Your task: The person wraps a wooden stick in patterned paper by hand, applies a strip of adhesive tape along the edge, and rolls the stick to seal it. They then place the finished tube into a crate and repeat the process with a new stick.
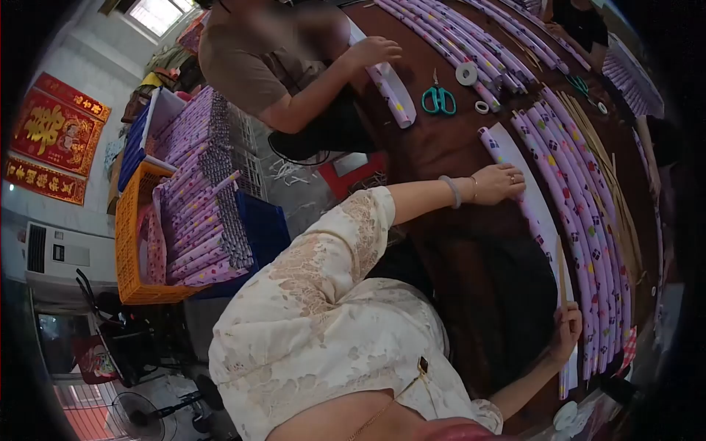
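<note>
My left hand (501, 183) lies on the upper part of a white-backed sheet (531, 197) with a purple patterned face, its fingers stretched flat near the rolled edge. A grey band and a thin bracelet are on that wrist. Lower down, my right hand (568, 332) is closed around a thin wooden stick (563, 273), which points up along the same sheet. Directly right of the sheet lie several long purple patterned rolls (581, 242), side by side. Brown strips (624, 220) lie beyond them.
Teal-handled scissors (439, 101) and tape rolls (466, 73) lie on the brown table (441, 151). A co-worker's hand (375, 51) rests by another sheet. Left, an orange crate (136, 242) and a blue-and-white crate hold many purple rolls. More people sit across the table.
</note>
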Tool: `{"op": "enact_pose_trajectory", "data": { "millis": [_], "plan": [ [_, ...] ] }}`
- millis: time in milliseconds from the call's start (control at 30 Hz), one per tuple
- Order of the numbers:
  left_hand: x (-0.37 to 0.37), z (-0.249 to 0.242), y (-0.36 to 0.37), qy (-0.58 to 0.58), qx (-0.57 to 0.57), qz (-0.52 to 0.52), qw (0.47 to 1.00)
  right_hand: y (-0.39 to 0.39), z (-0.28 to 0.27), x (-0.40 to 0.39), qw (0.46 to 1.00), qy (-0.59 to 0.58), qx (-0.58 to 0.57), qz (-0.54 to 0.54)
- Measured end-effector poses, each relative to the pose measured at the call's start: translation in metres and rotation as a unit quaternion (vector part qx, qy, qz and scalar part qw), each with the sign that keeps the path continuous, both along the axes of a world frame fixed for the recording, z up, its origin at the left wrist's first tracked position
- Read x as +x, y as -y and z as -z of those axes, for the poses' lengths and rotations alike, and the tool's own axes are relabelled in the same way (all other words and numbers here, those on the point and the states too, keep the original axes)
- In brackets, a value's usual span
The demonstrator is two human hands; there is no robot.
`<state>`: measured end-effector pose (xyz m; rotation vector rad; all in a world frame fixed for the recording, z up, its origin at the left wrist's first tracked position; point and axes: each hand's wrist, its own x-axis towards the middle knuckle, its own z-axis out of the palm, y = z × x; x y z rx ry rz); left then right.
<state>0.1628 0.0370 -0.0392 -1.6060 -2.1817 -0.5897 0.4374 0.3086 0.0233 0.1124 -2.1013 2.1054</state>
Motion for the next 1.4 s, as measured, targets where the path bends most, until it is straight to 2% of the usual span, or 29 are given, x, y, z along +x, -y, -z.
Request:
{"op": "enact_pose_trajectory", "data": {
  "millis": [233, 300, 433, 733, 833, 1033, 1133, 1400],
  "plan": [
    [0.004, 0.001, 0.000, -0.026, -0.007, -0.017, 0.999, 0.014, -0.006, -0.006, 0.993, 0.012, -0.010, -0.119],
    [0.000, 0.002, 0.000, -0.032, -0.019, -0.015, 0.999, 0.008, 0.001, -0.006, 0.988, 0.059, -0.014, -0.140],
    [0.002, 0.001, 0.000, -0.033, -0.013, -0.018, 0.999, 0.016, -0.008, -0.005, 0.990, 0.081, -0.002, -0.118],
    [0.003, -0.004, 0.000, -0.019, -0.010, -0.017, 1.000, 0.018, -0.009, -0.006, 0.980, 0.099, 0.130, -0.110],
    [0.003, -0.002, -0.001, -0.032, -0.014, -0.023, 0.999, 0.021, -0.010, -0.009, 0.980, 0.014, 0.157, -0.125],
    [0.005, -0.005, -0.002, -0.041, -0.002, -0.021, 0.999, 0.028, -0.017, -0.009, 0.974, 0.018, 0.197, -0.112],
    [0.005, -0.006, 0.000, -0.037, -0.029, -0.025, 0.999, 0.030, -0.019, -0.008, 0.980, 0.047, 0.168, -0.101],
    [0.007, -0.009, 0.000, -0.005, -0.005, -0.008, 1.000, 0.029, -0.024, -0.008, 0.980, 0.042, 0.166, -0.104]
  ]
}}
